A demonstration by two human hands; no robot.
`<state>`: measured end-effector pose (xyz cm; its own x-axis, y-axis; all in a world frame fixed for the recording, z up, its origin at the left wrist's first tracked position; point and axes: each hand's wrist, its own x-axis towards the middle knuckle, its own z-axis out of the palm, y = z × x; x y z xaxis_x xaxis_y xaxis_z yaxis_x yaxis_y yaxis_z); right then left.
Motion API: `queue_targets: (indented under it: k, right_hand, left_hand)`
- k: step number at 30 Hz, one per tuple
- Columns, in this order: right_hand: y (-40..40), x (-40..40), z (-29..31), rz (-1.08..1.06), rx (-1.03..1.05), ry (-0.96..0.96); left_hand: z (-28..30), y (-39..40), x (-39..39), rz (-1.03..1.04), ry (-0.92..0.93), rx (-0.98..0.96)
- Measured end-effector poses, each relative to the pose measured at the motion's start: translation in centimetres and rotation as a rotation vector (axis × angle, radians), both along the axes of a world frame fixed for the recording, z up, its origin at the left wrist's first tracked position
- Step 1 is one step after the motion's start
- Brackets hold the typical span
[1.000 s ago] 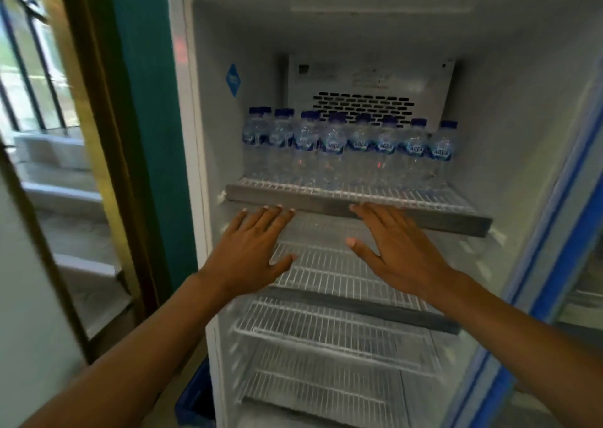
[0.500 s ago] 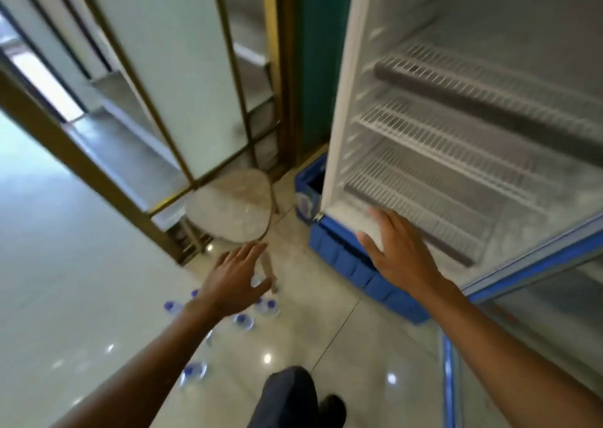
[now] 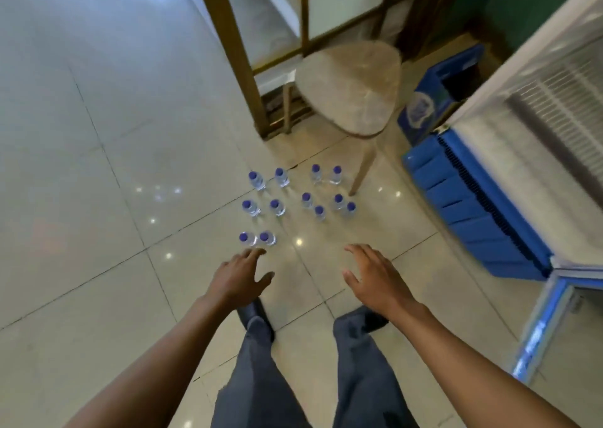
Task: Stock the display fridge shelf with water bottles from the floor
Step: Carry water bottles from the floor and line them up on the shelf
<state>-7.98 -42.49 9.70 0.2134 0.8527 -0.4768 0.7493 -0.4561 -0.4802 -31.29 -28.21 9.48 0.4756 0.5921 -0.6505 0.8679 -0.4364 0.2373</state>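
Observation:
Several small clear water bottles (image 3: 278, 207) with blue caps stand upright in loose rows on the glossy tiled floor. The nearest pair (image 3: 257, 239) is just beyond my left hand (image 3: 239, 275), which hovers open, palm down, fingers spread. My right hand (image 3: 375, 277) is also open and empty, to the right of the bottles. The display fridge (image 3: 528, 127) is at the right, its blue base grille and lower white wire shelves showing. The stocked upper shelf is out of view.
A round stool (image 3: 350, 88) with thin legs stands behind the bottles, one leg next to the far right bottles. A blue crate (image 3: 437, 97) sits beside the fridge. A wooden framed glass partition (image 3: 235, 52) rises behind. The open fridge door edge (image 3: 548, 323) is at right. My legs are below.
My view has swung down from the fridge's top shelf to the floor. Both hands came away from the shelf edge and now reach down toward the bottles on the tiles.

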Motion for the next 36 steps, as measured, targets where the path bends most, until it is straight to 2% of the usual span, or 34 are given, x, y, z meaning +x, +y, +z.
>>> queue_targets:
  k: [3, 6, 12, 17, 19, 21, 22, 24, 26, 29, 32, 36]
  right_hand:
    - [4.0, -4.7, -5.3, 0.067, -0.041, 0.125]
    - [7.8, -8.9, -14.4, 0.089, -0.08, 0.152]
    - [12.8, -13.5, -36.3, 0.082, -0.094, -0.077]
    - [15.7, -15.0, -51.0, 0.11, -0.109, -0.186]
    - [17.0, -15.6, -55.1, 0.068, -0.048, -0.084]
    - [18.3, -16.3, -58.0, -0.05, 0.05, 0.139]
    - [18.9, -16.7, -59.1, -0.117, 0.104, 0.223]
    - [19.9, -17.5, -60.2, -0.219, 0.207, 0.293]
    - [20.3, -17.9, -60.2, -0.257, 0.276, 0.311]
    - [20.0, -17.3, -58.0, -0.282, 0.268, 0.321]
    - [19.2, -15.0, -52.6, -0.296, 0.258, 0.319]
    - [18.0, -10.5, -40.7, -0.277, 0.233, 0.285]
  left_hand:
    - [-6.4, 2.2, -3.6, 0.059, -0.01, -0.15]
    - [-15.6, 4.9, -7.1, 0.102, 0.01, -0.222]
    - [-37.6, 9.5, -12.6, 0.107, 0.117, -0.054]
    - [-51.7, 11.5, -13.5, 0.141, 0.144, 0.086]
    - [-55.6, 11.9, -13.4, 0.339, -0.041, 0.058]
    - [-58.3, 12.2, -12.8, 0.638, -0.379, -0.021]
    - [-59.1, 12.2, -12.2, 0.735, -0.51, -0.039]
    - [-60.0, 11.9, -11.1, 0.819, -0.647, -0.014]
    - [-59.5, 11.6, -10.2, 0.868, -0.69, 0.005]
    - [-57.2, 11.2, -9.6, 0.852, -0.659, 0.011]
    - [-51.9, 11.1, -8.4, 0.735, -0.635, 0.022]
    - [-40.1, 12.0, -5.6, 0.489, -0.636, 0.069]
